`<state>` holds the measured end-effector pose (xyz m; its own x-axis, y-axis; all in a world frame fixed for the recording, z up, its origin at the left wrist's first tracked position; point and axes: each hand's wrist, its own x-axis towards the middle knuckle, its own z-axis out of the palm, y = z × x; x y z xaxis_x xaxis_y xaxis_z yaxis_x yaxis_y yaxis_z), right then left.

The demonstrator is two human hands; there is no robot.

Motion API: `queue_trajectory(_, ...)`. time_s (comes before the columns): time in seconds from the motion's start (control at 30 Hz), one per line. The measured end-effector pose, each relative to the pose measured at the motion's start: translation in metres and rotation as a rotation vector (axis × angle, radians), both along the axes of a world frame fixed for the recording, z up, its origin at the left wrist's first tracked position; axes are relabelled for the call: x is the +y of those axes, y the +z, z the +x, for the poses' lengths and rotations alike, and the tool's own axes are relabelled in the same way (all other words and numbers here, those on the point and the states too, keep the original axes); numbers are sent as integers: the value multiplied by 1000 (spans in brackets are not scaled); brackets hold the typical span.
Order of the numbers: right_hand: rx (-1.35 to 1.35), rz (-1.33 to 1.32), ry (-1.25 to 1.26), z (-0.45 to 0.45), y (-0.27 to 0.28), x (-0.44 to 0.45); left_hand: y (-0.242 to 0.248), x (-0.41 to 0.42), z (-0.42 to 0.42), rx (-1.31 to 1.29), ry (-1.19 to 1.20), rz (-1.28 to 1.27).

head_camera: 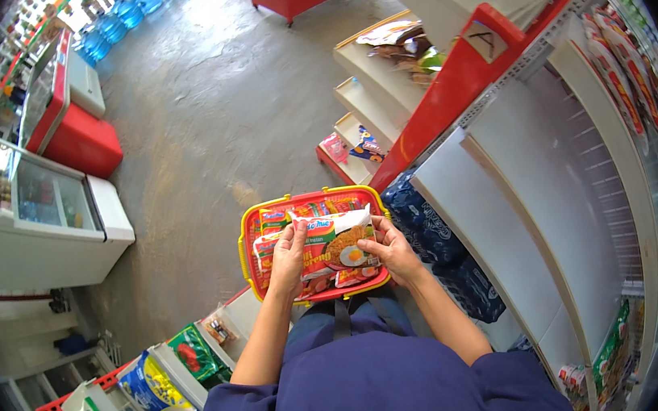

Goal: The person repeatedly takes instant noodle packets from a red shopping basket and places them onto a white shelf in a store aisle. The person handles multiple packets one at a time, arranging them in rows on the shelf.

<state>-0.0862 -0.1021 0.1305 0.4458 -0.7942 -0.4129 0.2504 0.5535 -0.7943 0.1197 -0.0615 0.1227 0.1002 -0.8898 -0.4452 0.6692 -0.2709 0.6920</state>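
Observation:
My left hand (290,258) grips the left side of an Indomie instant noodle packet (334,250), thumb on its front. On the packet's other side, my right hand (393,248) pinches the right edge. The packet is white, red and green, with fried noodles and an egg pictured on it. Beneath it is a red plastic shopping basket (322,297) with yellow handles, holding several more noodle packets (272,217). The held packet hides part of the basket's contents.
White shelves (524,207) rise close on my right, with dark wrapped packs (428,218) below. Stepped racks with a red side panel (444,95) stand ahead right. Bagged goods (155,389) fill a lower-left shelf. Chest freezers (56,212) line the left, beyond the concrete floor (197,117).

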Motion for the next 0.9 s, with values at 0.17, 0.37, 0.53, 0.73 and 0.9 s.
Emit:
queue_trajectory(0.17,142,-63,-176,-28,19,1,36,-17,-33,114,-52,2)
queue_trajectory(0.37,134,-251,-614,-54,43,12,69,-28,-73,184,-145,-25)
queue_trajectory(0.53,159,-248,-788,-92,81,23,101,-38,-107,242,-263,-47)
queue_trajectory(0.73,128,-301,-940,-135,144,41,152,-46,-131,33,-661,-199)
queue_trajectory(0.9,25,-342,-983,-171,201,67,203,-41,-157,-63,-860,-362)
